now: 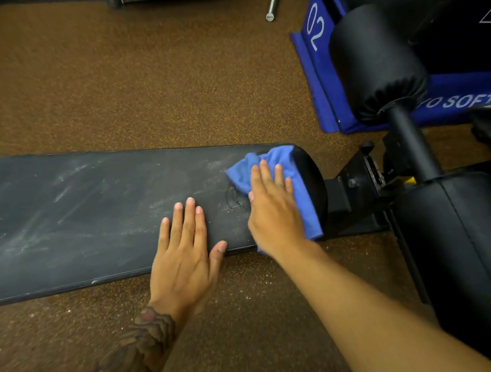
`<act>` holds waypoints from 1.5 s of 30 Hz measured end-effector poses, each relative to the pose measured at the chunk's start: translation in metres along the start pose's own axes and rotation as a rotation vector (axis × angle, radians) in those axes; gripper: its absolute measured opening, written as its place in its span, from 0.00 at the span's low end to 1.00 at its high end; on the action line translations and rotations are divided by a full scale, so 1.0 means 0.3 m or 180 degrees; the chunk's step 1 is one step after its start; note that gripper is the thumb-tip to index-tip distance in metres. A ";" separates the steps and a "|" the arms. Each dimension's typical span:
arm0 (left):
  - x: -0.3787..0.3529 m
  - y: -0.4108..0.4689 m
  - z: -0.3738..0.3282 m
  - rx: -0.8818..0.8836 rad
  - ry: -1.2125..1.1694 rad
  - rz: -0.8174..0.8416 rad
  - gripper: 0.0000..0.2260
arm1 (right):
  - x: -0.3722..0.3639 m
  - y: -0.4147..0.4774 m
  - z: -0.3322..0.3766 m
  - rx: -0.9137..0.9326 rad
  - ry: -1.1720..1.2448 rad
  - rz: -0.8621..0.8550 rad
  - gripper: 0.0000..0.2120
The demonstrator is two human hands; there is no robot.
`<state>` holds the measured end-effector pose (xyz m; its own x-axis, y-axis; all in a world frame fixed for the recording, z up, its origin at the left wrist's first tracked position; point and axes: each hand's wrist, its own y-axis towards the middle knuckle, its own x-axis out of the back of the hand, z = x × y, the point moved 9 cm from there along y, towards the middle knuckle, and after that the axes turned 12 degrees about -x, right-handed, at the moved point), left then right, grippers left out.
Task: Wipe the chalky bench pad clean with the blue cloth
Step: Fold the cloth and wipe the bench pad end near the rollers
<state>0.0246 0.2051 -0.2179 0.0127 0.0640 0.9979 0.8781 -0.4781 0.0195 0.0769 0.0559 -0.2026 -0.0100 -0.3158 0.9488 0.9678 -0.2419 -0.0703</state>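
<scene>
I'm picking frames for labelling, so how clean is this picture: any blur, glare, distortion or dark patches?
Head view: wide-angle bend curves the bench pad edges; corners fall into dark vignette; chalk smears read clearly, no strong glare; right hand on the blue cloth and left hand look sharp; the near forearms are slightly soft.

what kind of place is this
Most likely a gym. A long black padded bench pad smeared with white chalk sits over speckled brown rubber flooring, a black foam roller pad on a steel post stands at the right, and a steel barbell end lies at the top.
</scene>
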 end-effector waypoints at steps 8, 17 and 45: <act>-0.016 -0.006 0.007 0.0001 0.0069 0.0076 0.32 | 0.048 -0.019 -0.208 -0.0178 -0.0112 -0.0109 0.26; -0.013 0.000 0.003 -0.0041 0.0033 0.0007 0.31 | 0.037 0.239 -0.105 -0.0473 -0.0038 -0.0057 0.24; -0.029 0.000 0.008 -0.0044 -0.0028 0.0006 0.32 | 0.031 -0.113 -0.066 0.0226 0.0787 0.0056 0.23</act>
<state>0.0257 0.2066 -0.2266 0.0185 0.0707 0.9973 0.8714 -0.4903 0.0186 0.0391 0.0431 -0.1975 -0.0458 -0.5362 0.8429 0.9835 -0.1722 -0.0561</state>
